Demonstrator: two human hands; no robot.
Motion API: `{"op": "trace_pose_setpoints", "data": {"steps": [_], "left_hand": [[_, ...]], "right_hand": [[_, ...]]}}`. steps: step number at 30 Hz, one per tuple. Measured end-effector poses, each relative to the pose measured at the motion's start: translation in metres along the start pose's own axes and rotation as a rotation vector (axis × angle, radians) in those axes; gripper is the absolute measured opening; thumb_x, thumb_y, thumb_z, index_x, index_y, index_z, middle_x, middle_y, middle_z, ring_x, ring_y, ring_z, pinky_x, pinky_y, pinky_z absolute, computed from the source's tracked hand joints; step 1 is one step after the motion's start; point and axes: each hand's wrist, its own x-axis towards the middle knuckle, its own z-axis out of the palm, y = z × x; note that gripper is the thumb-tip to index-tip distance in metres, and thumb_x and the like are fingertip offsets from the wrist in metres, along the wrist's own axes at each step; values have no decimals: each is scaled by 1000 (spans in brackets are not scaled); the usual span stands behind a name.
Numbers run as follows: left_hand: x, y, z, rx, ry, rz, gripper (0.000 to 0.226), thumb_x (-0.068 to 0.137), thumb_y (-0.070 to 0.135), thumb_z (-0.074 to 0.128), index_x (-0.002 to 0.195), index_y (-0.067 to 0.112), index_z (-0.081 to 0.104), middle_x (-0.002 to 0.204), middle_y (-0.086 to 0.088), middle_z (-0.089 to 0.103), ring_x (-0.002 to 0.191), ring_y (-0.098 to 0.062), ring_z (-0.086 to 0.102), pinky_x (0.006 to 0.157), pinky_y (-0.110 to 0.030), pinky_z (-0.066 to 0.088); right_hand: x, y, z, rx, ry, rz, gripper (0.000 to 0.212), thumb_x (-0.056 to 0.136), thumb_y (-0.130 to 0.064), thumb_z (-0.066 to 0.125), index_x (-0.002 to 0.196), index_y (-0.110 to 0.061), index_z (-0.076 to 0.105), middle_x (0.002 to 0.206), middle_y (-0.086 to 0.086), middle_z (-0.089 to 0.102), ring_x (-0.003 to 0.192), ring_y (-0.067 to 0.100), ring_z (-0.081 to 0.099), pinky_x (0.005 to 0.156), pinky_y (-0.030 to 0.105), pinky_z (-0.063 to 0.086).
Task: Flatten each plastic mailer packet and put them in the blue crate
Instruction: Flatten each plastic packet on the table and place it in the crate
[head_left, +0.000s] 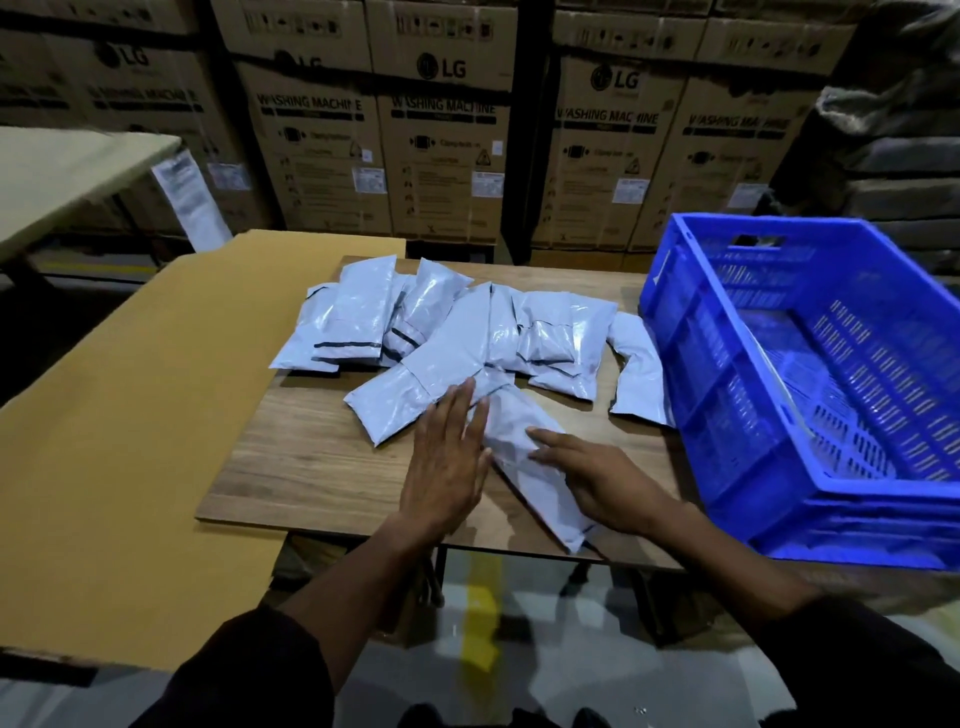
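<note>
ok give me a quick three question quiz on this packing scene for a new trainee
1. True or false: the blue crate sits on the person's right.
2. Which packet is being flattened? A) the nearest packet B) the one beside the crate C) one on the cardboard sheet
3. How do the left hand and right hand lie on it?

Key
1. True.
2. A.
3. Both press with straight fingers; neither curls round it.

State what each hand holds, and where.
Nothing is gripped. Left hand and right hand press flat on the nearest packet's middle.
</note>
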Motion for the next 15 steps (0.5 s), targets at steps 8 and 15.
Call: {"op": "trace_pose_setpoints", "data": {"steps": [8, 15], "left_hand": [[-21, -3, 29, 78, -420, 53, 67, 98, 52, 29, 154, 17, 31, 164, -11, 26, 142, -33, 36, 106, -50, 40], [-15, 20, 31, 114, -106, 62, 41, 97, 41, 43, 124, 15, 62, 124, -8, 61, 111, -30, 55, 98, -46, 39]], "right_hand": [[9, 31, -26, 109, -305, 424, 58, 79, 1, 51, 126, -29, 68, 122, -16, 66, 85, -11, 64, 77, 11, 48], [14, 8, 34, -62, -181, 457, 55, 92, -42, 39, 139, -16, 52, 140, 11, 56, 128, 32, 50, 101, 41, 40]]}}
